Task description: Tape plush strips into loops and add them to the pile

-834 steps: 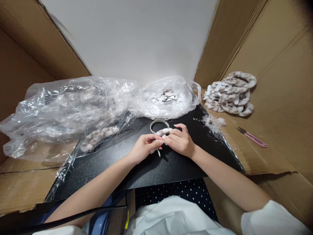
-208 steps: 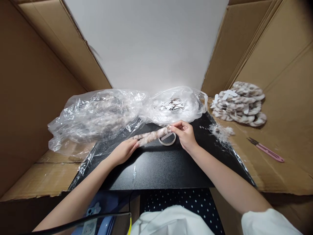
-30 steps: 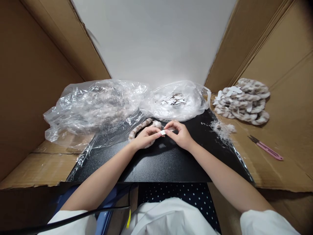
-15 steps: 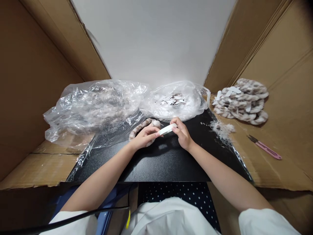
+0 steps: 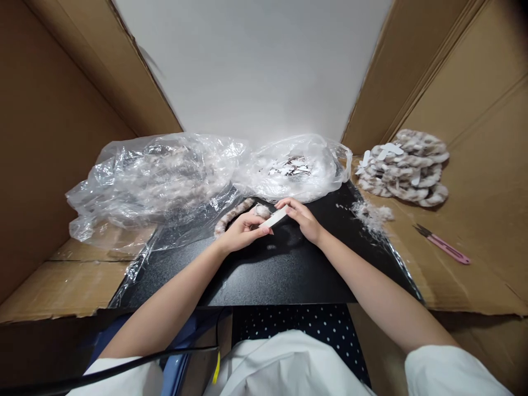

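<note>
A narrow white tag is stretched between my two hands above the black tabletop. My left hand pinches its near left end, thumb in front. At its far right end, my right hand closes thumb and fingers on the tag. Behind my left hand lies a fluffy brown-and-white furry strip, curved, with a pale tuft at its right; my fingers partly hide it, and I cannot tell whether they touch it.
Clear plastic bags stand behind, one with furry pieces, another with white tags. To the right are a tagged furry pile, loose fluff and pink-handled thread snips on cardboard. Cardboard walls flank both sides.
The tag has turned, its printed-looking edge no longer showing and its face tilted more upward. Both hands have shifted slightly left in view, as has the whole scene.
</note>
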Tool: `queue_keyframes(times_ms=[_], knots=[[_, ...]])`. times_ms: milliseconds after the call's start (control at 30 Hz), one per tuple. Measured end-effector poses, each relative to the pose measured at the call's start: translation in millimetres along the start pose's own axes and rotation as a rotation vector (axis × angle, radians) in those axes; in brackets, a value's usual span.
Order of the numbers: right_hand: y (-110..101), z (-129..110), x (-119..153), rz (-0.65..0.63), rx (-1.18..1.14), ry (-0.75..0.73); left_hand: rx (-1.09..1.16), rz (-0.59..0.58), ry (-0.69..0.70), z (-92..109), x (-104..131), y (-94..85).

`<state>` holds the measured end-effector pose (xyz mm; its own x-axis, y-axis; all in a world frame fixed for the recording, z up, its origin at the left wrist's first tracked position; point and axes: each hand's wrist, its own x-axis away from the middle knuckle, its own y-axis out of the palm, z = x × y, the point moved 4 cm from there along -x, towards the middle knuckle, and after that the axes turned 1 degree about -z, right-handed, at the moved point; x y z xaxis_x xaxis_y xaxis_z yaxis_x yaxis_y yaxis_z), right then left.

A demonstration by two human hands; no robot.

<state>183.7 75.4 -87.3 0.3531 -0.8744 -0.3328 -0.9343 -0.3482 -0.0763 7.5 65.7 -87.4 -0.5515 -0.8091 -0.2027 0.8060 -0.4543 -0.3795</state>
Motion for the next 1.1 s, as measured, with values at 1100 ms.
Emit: queue_keyframes(times_ms=[1100], knots=[[5.4, -6.3, 0.3, -0.115, -0.104, 0.024, -0.002, -0.045, -0.025, 4.0, 1.7, 1.5]])
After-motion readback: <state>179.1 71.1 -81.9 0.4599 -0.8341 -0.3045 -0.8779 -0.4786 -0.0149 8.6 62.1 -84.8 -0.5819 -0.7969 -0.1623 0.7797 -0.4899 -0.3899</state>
